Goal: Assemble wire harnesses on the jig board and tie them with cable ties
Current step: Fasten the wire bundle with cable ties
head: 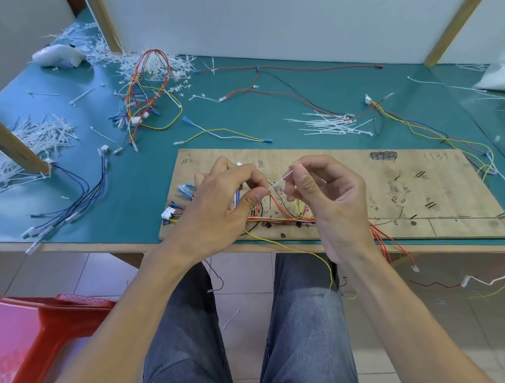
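Pinching a white cable tie at its ends with left hand and right hand, fingers curled tight, over the wire bundle on the jig board — may lose the tail from so slight a grip, or cinch a stray wire.

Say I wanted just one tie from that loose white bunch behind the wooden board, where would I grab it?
Probably a thin tail poking out on the left edge of the cable tie pile, pinched from above and drawn leftward. The ties lie flat and roughly parallel; left ends fan out singly, while wires cross the right side.
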The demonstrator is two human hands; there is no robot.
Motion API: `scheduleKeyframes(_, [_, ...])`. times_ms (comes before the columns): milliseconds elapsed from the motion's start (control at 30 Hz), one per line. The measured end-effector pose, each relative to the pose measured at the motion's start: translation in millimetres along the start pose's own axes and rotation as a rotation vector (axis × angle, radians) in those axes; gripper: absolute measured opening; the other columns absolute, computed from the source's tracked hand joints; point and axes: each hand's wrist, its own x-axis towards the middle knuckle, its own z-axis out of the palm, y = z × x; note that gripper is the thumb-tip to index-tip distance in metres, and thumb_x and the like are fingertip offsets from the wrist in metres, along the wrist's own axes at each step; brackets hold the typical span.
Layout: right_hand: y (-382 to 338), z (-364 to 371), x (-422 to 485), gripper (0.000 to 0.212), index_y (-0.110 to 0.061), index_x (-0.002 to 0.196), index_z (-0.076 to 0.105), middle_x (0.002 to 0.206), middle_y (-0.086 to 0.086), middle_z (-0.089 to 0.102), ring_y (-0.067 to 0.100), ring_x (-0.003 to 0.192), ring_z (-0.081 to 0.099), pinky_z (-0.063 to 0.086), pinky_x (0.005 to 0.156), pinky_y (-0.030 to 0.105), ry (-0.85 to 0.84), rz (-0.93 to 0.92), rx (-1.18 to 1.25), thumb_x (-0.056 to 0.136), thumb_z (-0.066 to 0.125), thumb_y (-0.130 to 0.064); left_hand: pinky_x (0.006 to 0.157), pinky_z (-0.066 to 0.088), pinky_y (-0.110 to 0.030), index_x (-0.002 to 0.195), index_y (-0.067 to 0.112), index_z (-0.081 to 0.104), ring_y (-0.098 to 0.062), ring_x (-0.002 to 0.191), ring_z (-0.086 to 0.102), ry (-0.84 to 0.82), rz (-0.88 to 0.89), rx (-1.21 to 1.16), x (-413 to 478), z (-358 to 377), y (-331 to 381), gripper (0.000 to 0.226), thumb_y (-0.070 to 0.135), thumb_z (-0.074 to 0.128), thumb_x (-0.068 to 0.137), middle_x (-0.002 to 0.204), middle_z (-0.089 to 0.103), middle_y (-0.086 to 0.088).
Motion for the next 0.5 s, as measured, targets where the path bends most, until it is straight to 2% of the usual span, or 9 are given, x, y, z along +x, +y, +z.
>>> scheduleKeyframes(133, [0.5, 1.1, -0.7, 0.011, -0.017, 0.106, 0.078, 0.095, 0.006, 0.075, 0.024, 0.079, 0.067, 0.055, 0.073, 0.033, 0.017, 0.008, -0.027, 0.100, 0.072, -0.023, 0.100, 0.035, -0.058, 0.096, 0.037, 0.062, -0.013, 0.101, 0.048, 0.035, 0.013, 0.002, -2.2, 2.7, -0.5, 0.016, 0.023, 0.068, 0.101, 0.094, 0.060, 0.021])
scheduleKeyframes(333, [2.6, 4.1, -5.0, 0.016, -0.015, 0.106, 0.079, 0.093, 0.006, 0.076, 0.018, 0.079, 0.066, 0.053, 0.072, 0.026, 0.117, 0.033, -0.057, 0.099, 0.073, -0.027, 0.093, 0.038, -0.059, 0.097, 0.033, 0.063, -0.014, 0.098, 0.046, 0.069, 0.053, 0.046, -1.7, 5.0, -1.4, 0.013, 0.022, 0.068, 0.101, 0.096, 0.061, 0.017])
scheduleKeyframes(433, [3.4, 8.7, -7.9, 0.014, -0.011, 0.100, 0.079, 0.087, 0.002, 0.077, 0.010, 0.073, 0.063, 0.051, 0.068, 0.018, 0.120, 0.060, -0.068, 0.099, 0.075, -0.024, 0.094, 0.036, -0.058, 0.097, 0.027, 0.066, -0.013, 0.100, 0.047, 0.068, 0.090, 0.095, 1.4, 5.3, -1.2, 0.007, 0.022, 0.068, 0.101, 0.094, 0.061, 0.022])
scheduleKeyframes(500, [4.5, 11.8, -8.9, 0.016, -0.013, 0.092, 0.080, 0.083, 0.000, 0.078, 0.007, 0.071, 0.062, 0.051, 0.068, 0.020, 0.133, 0.044, -0.153, 0.099, 0.074, -0.027, 0.094, 0.036, -0.058, 0.098, 0.026, 0.068, -0.012, 0.101, 0.046, 0.059, 0.100, 0.119, 4.3, 5.4, -2.2, 0.004, 0.023, 0.068, 0.101, 0.092, 0.060, 0.026])
